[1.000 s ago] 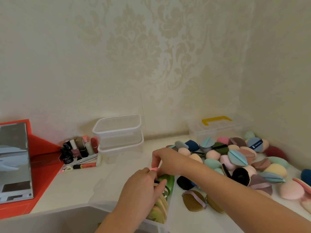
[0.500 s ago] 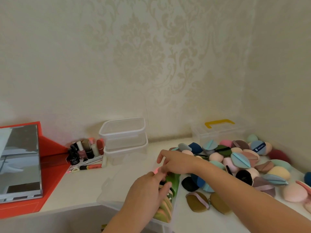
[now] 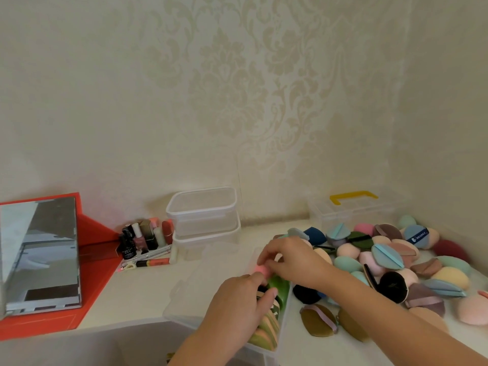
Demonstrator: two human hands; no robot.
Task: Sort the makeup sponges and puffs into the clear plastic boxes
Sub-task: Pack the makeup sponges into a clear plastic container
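Puffs stand on edge in a tight row inside the box [image 3: 286,323] straight in front of you, and that explains your left hand [image 3: 237,305]: it lies over the row with its fingers pressing the puffs toward you, gripping nothing, so a slot opens at the far end. Your right hand [image 3: 293,262] pinches a pink sponge [image 3: 260,270] between fingertips and thumb, just above that slot and touching the green puff [image 3: 280,286] that heads the row. You seem about to tuck it in, with most of the sorting ahead, judging by the pile [image 3: 383,260] spread loose to your right.

Mind the edges. The box's right wall stands between the row and the pile, and an olive puff [image 3: 317,319] lies just beside it, so lift over the wall, don't drag. The lid [image 3: 200,283] hangs open to the left, near the bottles [image 3: 144,239]; a wide left elbow could catch either. The box's near end appears to reach the counter's front edge, so press down gently. Two stacked tubs [image 3: 203,215] and a yellow-handled box [image 3: 353,207] wait along the wall, well apart from your hands
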